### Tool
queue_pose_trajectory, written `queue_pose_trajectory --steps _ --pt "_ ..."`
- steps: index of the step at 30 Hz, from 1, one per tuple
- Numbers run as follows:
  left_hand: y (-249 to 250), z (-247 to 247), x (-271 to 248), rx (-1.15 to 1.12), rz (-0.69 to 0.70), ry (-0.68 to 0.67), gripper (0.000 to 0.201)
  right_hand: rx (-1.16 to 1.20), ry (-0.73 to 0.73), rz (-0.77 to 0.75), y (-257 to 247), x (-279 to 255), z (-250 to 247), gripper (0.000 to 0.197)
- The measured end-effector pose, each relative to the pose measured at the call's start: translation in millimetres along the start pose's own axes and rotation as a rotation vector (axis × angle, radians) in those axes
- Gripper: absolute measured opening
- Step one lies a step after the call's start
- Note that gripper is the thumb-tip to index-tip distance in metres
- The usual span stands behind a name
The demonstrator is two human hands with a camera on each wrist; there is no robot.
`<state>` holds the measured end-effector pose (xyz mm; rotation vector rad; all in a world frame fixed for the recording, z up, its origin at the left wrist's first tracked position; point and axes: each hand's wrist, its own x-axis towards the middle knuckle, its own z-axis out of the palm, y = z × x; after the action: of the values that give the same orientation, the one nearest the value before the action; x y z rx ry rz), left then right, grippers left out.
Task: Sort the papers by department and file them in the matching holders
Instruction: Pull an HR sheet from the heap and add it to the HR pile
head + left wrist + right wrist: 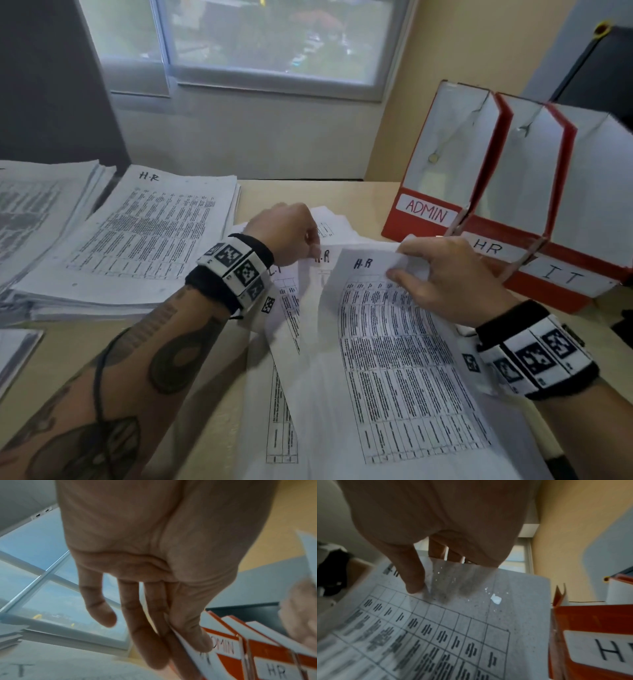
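Desk (342, 195), right hand (455, 281) hiding sheet's (404, 359) corner

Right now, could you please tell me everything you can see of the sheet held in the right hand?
The sheet is thin white paper printed with a dense ruled table, with "H.R" handwritten at its top left. The right hand pinches its top edge, thumb on the printed face and fingers behind, so it lifts and curves. Small holes pierce it near the grip. Its lower part lies over other loose papers on the desk.
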<state>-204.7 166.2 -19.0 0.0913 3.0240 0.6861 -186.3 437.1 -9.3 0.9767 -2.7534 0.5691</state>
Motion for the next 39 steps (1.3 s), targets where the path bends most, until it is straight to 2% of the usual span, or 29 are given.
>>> queue_pose_trajectory --steps 3,6,8,11,13,15,16,18,20,25,29,32,36,39 --pt "6.1 -3.1 -10.0 -0.168 0.18 -0.066 0.02 -0.084 -0.031 0.001 -6.0 8.7 6.2 0.011" --pt "13.0 -3.9 -18.4 -0.258 0.35 -0.115 0.013 -0.096 -0.062 0.006 -10.6 12.5 4.9 0.017" --pt "12.6 -3.6 -19.6 -0.296 0.4 -0.153 0.011 -0.093 -0.057 -0.005 -7.8 11.0 3.0 0.027" --pt "6.2 -5.5 -13.7 -0.315 0.276 -0.096 0.027 -0.084 0.003 -0.007 -6.2 2.8 -0.2 0.048" --pt "-0.6 -4.0 -10.3 -0.133 0.165 -0.075 0.032 -0.04 0.018 0.04 -3.8 -4.9 -4.2 0.056" --pt "-5.1 1.9 -8.1 0.1 0.075 -0.132 0.048 -0.017 -0.003 0.043 2.8 -10.0 -9.3 0.066" --pt "-5.7 5.8 -7.0 0.17 0.064 -0.18 0.059 -0.041 -0.021 0.011 5.8 -11.6 -11.4 0.064" --pt "-4.0 14.3 -5.7 0.233 0.085 -0.281 0.079 -0.071 -0.05 -0.051 11.4 -12.6 -12.6 0.046" --pt "1.6 21.5 -7.6 0.273 0.112 -0.354 0.091 -0.05 -0.079 -0.05 13.5 -10.7 -10.7 0.034" --pt "13.2 24.5 -17.0 0.361 0.133 -0.337 0.072 -0.035 -0.084 0.011 17.1 -6.0 2.7 0.016" --pt "14.2 22.0 -20.6 0.338 0.1 -0.332 0.052 -0.051 -0.248 0.171 18.8 11.7 7.3 0.016" --pt "12.7 23.8 -20.9 0.318 0.105 -0.264 0.041 -0.067 -0.369 0.256 18.6 37.5 11.0 0.011" --pt "8.6 23.0 -17.3 0.294 0.104 -0.21 0.033 -0.12 -0.473 0.33 24.3 66.0 24.8 0.017" --pt "5.3 22.5 -14.9 0.286 0.098 -0.197 0.03 -0.105 -0.475 0.398 30.8 72.7 37.0 0.035"
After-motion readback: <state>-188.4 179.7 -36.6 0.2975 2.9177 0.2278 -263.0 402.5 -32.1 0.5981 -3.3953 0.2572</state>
